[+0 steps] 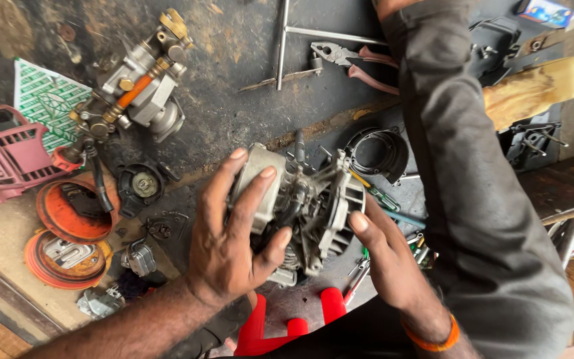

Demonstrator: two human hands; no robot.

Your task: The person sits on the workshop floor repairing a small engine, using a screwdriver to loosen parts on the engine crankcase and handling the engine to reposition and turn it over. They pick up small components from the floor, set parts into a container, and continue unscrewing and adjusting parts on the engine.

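Grimy grey metal engine block (303,206) at bench centre, left hand (230,239) grasping its casing, right hand (386,256) gripping its finned end, grey trouser leg (473,199) crossing right of it, pink-handled pliers (353,60) beyond, orange round covers (68,233) left

Head camera, single view: worn on the person's head, facing steeply down, close over the counter (247,80). Both forearms enter from the lower edge; a grey sleeve (473,199) crosses at right.
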